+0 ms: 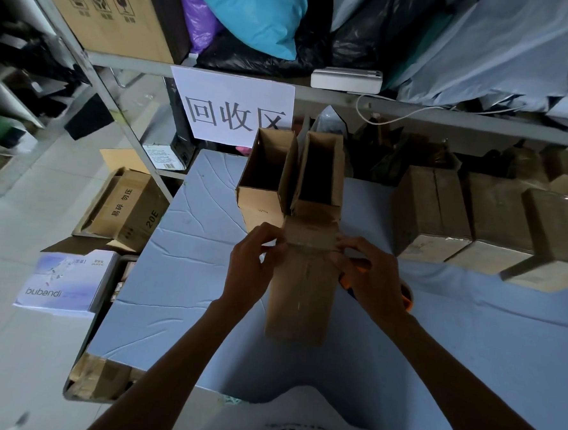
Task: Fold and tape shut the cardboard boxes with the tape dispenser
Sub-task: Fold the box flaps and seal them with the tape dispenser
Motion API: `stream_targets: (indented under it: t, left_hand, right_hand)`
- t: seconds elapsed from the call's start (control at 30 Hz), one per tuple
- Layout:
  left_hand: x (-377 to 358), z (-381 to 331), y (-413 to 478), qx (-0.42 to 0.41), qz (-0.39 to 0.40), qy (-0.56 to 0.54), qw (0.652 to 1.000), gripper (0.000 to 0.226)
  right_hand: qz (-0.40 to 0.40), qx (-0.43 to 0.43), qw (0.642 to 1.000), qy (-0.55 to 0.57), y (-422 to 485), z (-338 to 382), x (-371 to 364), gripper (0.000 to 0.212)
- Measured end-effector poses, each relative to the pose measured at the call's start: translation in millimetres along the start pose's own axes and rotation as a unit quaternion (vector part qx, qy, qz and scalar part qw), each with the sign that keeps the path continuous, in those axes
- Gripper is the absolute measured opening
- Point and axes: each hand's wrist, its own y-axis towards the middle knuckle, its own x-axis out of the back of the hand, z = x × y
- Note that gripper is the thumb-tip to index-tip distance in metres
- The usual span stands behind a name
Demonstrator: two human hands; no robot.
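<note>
Two open-topped boxes [318,170] are standing side by side at the far edge of the blue-covered table [179,275], directly behind the cardboard box [301,292] being worked on. A row of taped boxes [495,224] is sitting to the right. The orange tape dispenser [408,299] is lying just right of the box, mostly hidden behind the right hand [368,276]. A metal shelf [448,115] stuffed with bags is crossing the far side, with a white device [347,79] resting on it.

The tall box is standing upright mid-table between both hands. The left hand [253,262] is pinching its left upper edge with curled fingers and the right hand is gripping the right upper edge, both at the flap's fold line.

A paper sign [232,112] hanging from the shelf is reading "回收区". On the floor to the left, a white carton [69,281] is showing "bubandi" and a brown carton [127,205] is showing "易碎 勿压" and "20E".
</note>
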Motion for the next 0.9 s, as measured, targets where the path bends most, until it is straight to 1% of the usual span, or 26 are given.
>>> stream_targets:
  t: [0.1,0.2,0.27,0.37,0.47,0.6,0.7,0.9]
  left_hand:
    - [0,-1,2,-0.004,0.006,0.012,1.0,0.008]
    - [1,-3,4,-0.017,0.015,0.017,1.0,0.007]
    - [1,-5,5,-0.017,0.015,0.02,1.0,0.012]
    - [0,-7,7,-0.001,-0.003,0.029,1.0,0.017]
    - [1,-7,10,0.0,0.001,0.037,0.999,0.011]
    - [1,-7,11,0.0,0.007,0.037,0.999,0.007]
    - [1,-7,11,0.003,0.001,0.031,1.0,0.012]
    - [0,-5,11,0.031,0.013,0.035,0.999,0.007]
  right_hand:
    - [-0.013,0.019,0.999,-0.029,2,-2,0,0.014]
    - [-0.012,0.016,0.999,-0.03,5,-3,-1,0.012]
    - [-0.01,0.012,0.999,-0.033,5,-2,-1,0.012]
    - [-0.012,-0.001,1.0,-0.004,4,-1,-2,0.018]
    - [-0.021,-0.021,0.999,0.037,4,0,-4,0.023]
    - [-0.026,-0.011,0.999,0.046,5,3,-3,0.016]
    - [-0.031,-0.01,0.998,0.048,6,4,-3,0.017]
    - [-0.035,-0.015,0.998,0.043,6,3,-3,0.018]
